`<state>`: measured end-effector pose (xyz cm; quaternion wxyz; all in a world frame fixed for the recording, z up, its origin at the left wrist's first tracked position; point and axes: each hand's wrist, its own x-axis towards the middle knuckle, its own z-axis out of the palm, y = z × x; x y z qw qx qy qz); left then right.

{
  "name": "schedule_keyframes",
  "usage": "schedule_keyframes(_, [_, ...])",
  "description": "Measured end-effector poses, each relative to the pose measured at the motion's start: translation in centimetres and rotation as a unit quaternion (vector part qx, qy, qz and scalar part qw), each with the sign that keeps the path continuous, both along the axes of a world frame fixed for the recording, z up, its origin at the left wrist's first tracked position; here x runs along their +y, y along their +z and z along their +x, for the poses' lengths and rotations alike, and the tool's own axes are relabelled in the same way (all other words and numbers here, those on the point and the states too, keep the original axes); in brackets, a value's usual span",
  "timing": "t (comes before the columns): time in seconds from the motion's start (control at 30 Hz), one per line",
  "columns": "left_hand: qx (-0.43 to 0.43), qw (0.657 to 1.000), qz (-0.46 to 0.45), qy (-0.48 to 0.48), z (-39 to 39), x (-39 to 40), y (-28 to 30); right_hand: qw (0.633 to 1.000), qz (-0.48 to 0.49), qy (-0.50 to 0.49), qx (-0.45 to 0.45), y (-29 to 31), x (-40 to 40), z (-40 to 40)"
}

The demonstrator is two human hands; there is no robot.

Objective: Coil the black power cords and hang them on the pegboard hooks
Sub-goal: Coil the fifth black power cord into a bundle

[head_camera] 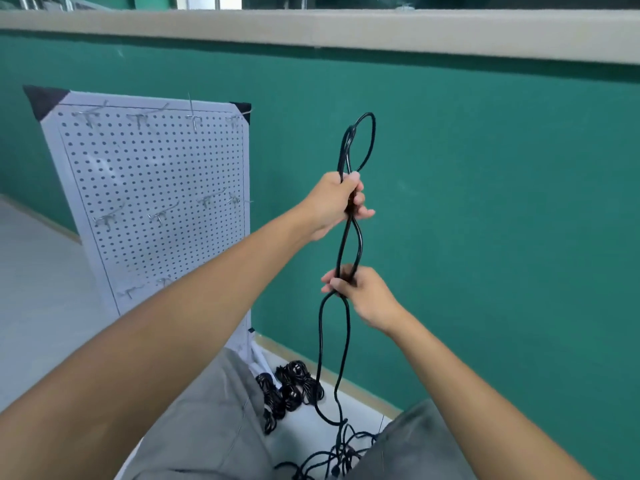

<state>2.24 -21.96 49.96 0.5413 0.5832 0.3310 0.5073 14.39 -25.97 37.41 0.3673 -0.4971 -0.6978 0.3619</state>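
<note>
Reaching up at frame centre, the left hand [334,202] grips the black power cord [349,244], fingers curled round it below a loop. Lower, the right hand [360,292] pinches the same cord, forearm stretched from lower right. At left stands the pegboard [156,188], hooks [162,214] bare. No writing shows.

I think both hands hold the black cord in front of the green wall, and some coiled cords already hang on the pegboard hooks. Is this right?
Not quite. In the head view the pegboard hooks are bare; no cord hangs on them. The coiled cords lie on the floor beside the pegboard. The rest holds: left hand and right hand both grip the black cord before the green wall.
</note>
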Motion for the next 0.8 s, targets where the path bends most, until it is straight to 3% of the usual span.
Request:
schedule_keyframes(0.17, [0.130,0.990,0.004,0.051,-1.6,0.4,-2.7,0.992,0.027,-0.045,0.114,2.0,0.0,1.0])
schedule_keyframes(0.37, [0.252,0.967,-0.025,-0.014,-2.7,-2.5,-12.9,0.984,0.048,-0.055,0.163,6.2,1.9,2.7])
schedule_keyframes(0.47, [0.265,0.963,-0.024,-0.035,-2.5,-3.6,-17.1,0.980,0.035,-0.056,0.190,6.9,3.1,2.6])
schedule_keyframes(0.6, [0.254,0.966,-0.011,0.035,-2.4,-3.4,-19.7,0.968,0.008,-0.065,0.244,6.9,4.2,3.4])
schedule_keyframes(0.8, [0.170,0.985,0.000,0.039,-2.3,-3.0,-16.5,0.940,-0.031,-0.096,0.327,5.9,5.2,5.0])
